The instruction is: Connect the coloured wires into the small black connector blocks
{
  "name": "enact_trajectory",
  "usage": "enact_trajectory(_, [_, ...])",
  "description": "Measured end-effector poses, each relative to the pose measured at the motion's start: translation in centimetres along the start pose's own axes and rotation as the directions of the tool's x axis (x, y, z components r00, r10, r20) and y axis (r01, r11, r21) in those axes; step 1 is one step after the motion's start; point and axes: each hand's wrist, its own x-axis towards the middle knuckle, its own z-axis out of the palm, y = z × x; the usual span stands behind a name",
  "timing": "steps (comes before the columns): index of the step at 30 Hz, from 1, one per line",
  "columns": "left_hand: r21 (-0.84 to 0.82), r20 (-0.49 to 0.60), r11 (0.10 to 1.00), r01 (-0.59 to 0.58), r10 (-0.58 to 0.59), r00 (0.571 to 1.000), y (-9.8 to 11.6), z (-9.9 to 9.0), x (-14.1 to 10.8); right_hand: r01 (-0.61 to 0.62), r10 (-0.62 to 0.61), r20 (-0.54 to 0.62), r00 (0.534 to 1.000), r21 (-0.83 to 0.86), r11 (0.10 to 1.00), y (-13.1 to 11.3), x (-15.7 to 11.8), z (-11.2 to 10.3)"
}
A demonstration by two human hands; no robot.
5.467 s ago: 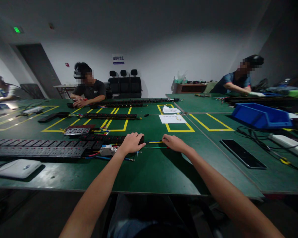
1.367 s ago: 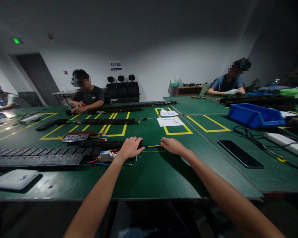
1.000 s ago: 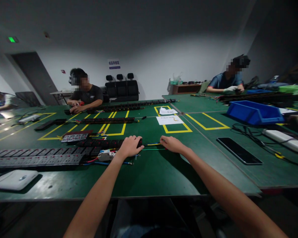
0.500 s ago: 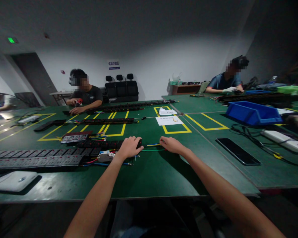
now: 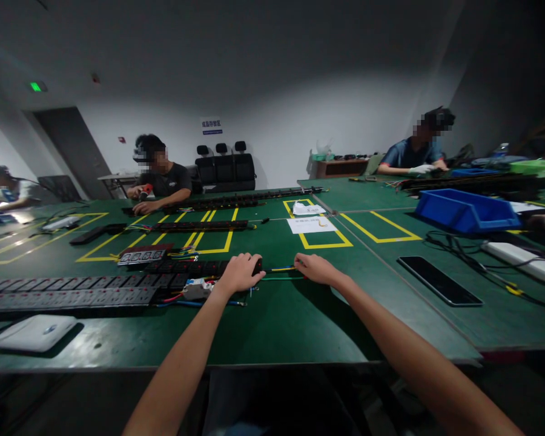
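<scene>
Head view: my left grip [image 5: 241, 274] is closed over the right-hand end of a long black plastic socket strip with small red marks [image 5: 204, 267], which lies flat on the green counter marked with yellow lines [image 5: 277, 339]. All positions below refer to this strip. My right grip [image 5: 317, 268] is to its right, fingers drawn together in a pinch on thin yellow, blue and black wires [image 5: 281, 269] running from the strip's end; the exact contact point is hidden. A single green wire [image 5: 279, 278] runs along the near side of these; I cannot tell whether I hold it.

Just on the near side of the strip: a white-and-grey plastic module [image 5: 198, 288]. Nearer and left: a wide dark-grey socket panel [image 5: 68, 297]. Beyond, left: a board with four digit windows [image 5: 140, 257]. Beyond, right: a white paper sheet [image 5: 306, 226]. Well to the right: a flat black phone [image 5: 439, 280] and an open blue plastic bin [image 5: 449, 213].
</scene>
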Motion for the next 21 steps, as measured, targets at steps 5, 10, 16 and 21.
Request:
enact_trajectory(5, [-0.007,0.003,1.000,0.003,-0.003,1.000,0.1,-0.2,-0.1,-0.007,0.007,-0.005,1.000,-0.002,1.000,0.1,0.1,0.2])
enact_trajectory(10, [-0.029,0.000,1.000,0.001,-0.001,1.000,0.1,-0.2,-0.1,-0.012,0.012,0.006,1.000,0.007,1.000,0.4,0.2,0.4])
enact_trajectory(16, [-0.014,-0.008,1.000,0.016,-0.016,1.000,0.2,0.1,0.0,-0.001,0.001,-0.009,1.000,0.013,1.000,1.0,0.4,0.9])
enact_trajectory(21, [-0.003,-0.031,1.000,-0.001,0.001,1.000,0.1,0.5,0.0,0.006,-0.006,-0.018,1.000,0.005,1.000,1.3,0.6,1.2])
